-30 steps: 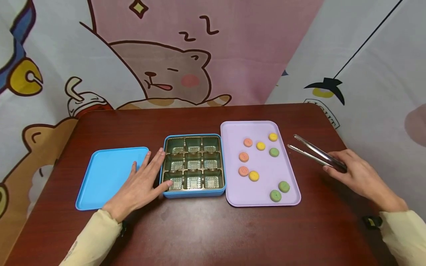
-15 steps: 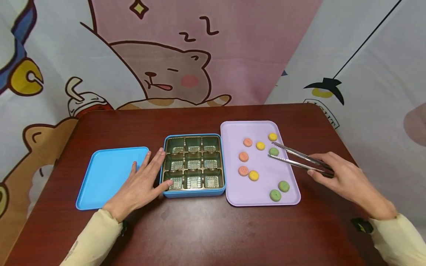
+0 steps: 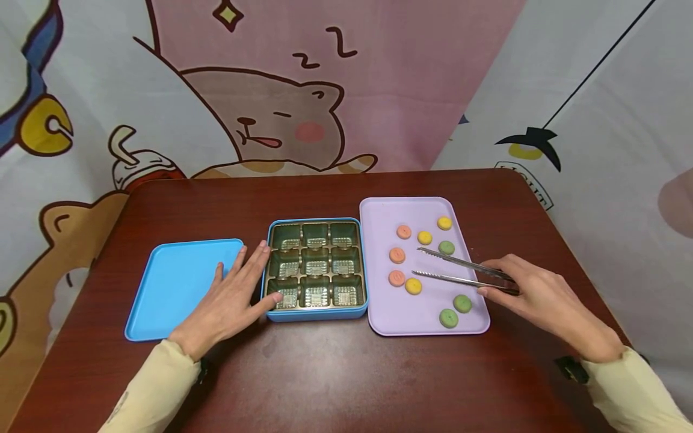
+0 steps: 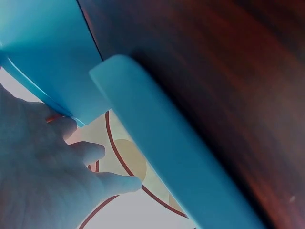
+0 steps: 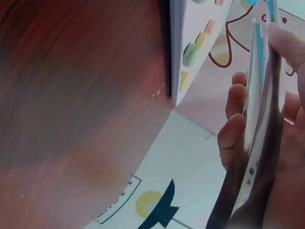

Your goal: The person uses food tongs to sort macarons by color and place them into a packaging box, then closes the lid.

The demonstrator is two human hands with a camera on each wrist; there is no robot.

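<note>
"What's closest?"

"Two pale yellow sleeves (image 3: 148,391) reaching over the brown table (image 3: 319,373). Beyond the cuffs, the left hand (image 3: 224,307) has its fingers spread, fingertips along a blue box's (image 3: 319,314) left rim, thumb over its near left corner. I can't tell how hard it presses."

"And the right hand (image 3: 547,304)?"

"Fingers and thumb are curled round the dark end of metal tongs (image 3: 455,279). The tongs' arms stand apart, with nothing gripped."

"What's left of the box?"

"A flat blue tray (image 3: 173,282), partly behind the left hand. The box holds a gold insert with nine compartments, three by three."

"And on the other side?"

"A lilac tray (image 3: 397,316), just beside the box. Two green discs (image 3: 449,318) sit at its near right corner; further in, a yellow disc (image 3: 414,286) lies beside a pink disc (image 3: 397,278). The tongs' tips hang past those; whether they touch the tray I can't tell. Two pink, two yellow and one green make up the rest."

"Behind it all?"

"A printed cloth (image 3: 406,90) with a sleeping animal."
</note>
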